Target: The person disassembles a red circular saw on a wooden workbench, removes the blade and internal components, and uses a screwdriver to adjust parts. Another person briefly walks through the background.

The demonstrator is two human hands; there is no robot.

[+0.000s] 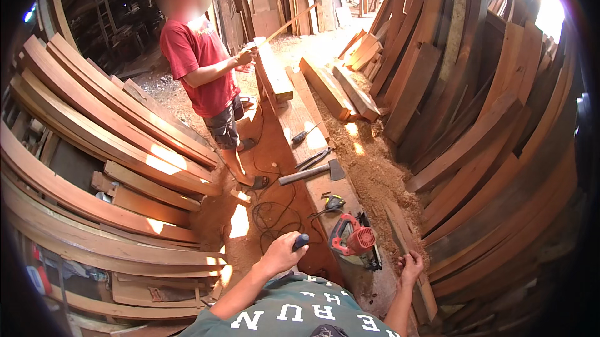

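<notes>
My left hand is closed around a tool's dark blue handle; the rest of that tool is hidden, so its kind does not show. My right hand is beside a narrow wooden board, its fingers loosely bent and apart, with nothing visible in them. Between my hands a red circular saw rests on the wooden bench. Beyond it lie a black and yellow tape measure, a hammer with a broad head, dark pliers and a dark-handled screwdriver.
A person in a red shirt stands at the far left of the bench, holding a long thin wood strip. Stacked planks line the left; leaning boards fill the right. Black cable coils on the floor; sawdust lies beside the bench.
</notes>
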